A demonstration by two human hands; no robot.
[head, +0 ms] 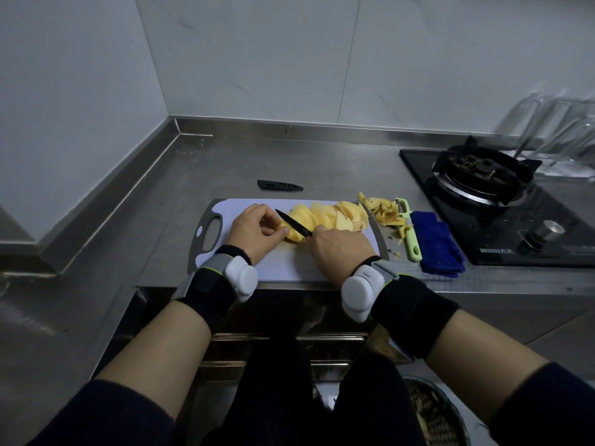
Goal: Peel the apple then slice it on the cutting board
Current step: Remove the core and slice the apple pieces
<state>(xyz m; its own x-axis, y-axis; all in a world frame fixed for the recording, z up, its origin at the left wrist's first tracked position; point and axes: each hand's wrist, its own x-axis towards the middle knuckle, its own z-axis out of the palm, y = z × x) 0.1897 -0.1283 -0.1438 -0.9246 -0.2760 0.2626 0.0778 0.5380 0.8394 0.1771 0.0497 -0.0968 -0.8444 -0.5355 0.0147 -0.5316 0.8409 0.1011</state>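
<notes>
A white cutting board with a grey rim lies on the steel counter. On it sits a peeled yellow apple piece, with several cut slices fanned out to its right. My left hand pinches the left end of the apple piece with curled fingers. My right hand grips the handle of a small black knife. Its blade lies across the apple piece, tip pointing back-left.
Apple peels lie off the board's right edge beside a green peeler and a folded blue cloth. A black knife sheath rests behind the board. A gas hob stands at the right. A basket sits below.
</notes>
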